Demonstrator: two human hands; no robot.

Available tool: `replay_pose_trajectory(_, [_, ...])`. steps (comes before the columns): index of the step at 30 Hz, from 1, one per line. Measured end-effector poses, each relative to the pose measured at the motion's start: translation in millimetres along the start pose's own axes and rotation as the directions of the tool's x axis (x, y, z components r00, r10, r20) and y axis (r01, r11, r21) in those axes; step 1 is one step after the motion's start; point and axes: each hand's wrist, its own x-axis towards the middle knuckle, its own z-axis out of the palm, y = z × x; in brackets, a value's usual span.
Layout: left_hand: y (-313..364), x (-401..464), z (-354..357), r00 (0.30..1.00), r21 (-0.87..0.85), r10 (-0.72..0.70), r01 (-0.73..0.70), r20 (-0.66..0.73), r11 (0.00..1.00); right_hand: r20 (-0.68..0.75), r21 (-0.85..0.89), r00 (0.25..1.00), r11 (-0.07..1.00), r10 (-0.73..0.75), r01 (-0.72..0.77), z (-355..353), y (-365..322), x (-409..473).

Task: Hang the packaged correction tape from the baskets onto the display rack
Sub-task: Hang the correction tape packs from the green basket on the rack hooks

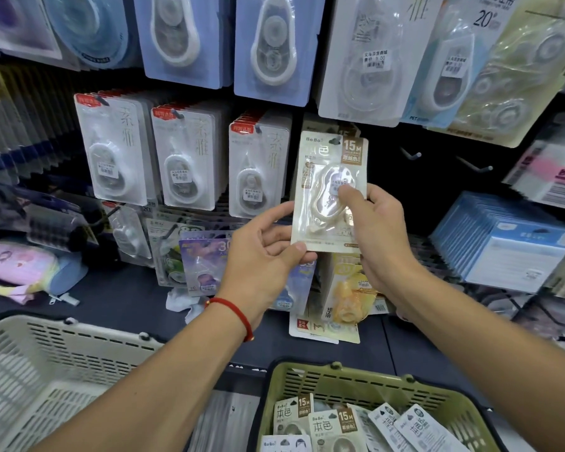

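- Head view, nearest: an olive-green slotted plastic basket (349,381) at bottom right holds more beige-and-white correction tape packs (331,425); a cream slotted plastic basket (62,350) sits at bottom left.
- Left hand (261,256), a red cord at its wrist, pinches the lower left corner of a beige carded correction tape blister pack (330,190).
- Right hand (377,230) grips that pack's right side, thumb on the clear blister.
- Pack is upright, raised before the dark display rack (437,177), its top near a bare metal hook (411,154).
- White carded tape packs (183,161) hang left of it.
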Motion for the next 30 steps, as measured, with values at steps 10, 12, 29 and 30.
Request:
replay_pose_trajectory(10, [-21.3, 17.1, -22.7, 0.963, 0.872, 0.260, -0.190, 0.075, 0.451, 0.064, -0.817, 0.927, 0.514, -0.370, 0.262, -8.4, 53.2, 38.7])
replay_pose_trajectory(12, [-24.0, 19.8, -23.4, 0.961, 0.897, 0.258, -0.199, 0.099, 0.395, 0.301, -0.849, 0.774, 0.212, -0.557, 0.484, -8.8, 61.4, 32.4])
replay_pose_trajectory(29, [-27.1, 21.2, -21.7, 0.961, 0.914, 0.248, -0.204, 0.119, 0.350, 0.438, -0.892, 0.889, 0.059, -0.133, 0.448, 19.7, 67.5, 109.4])
replay_pose_trajectory(30, [-26.9, 20.5, -21.7, 0.959, 0.913, 0.254, -0.210, 0.123, 0.349, 0.440, -0.886, 0.889, 0.097, -0.127, 0.453, 17.1, 65.1, 105.4])
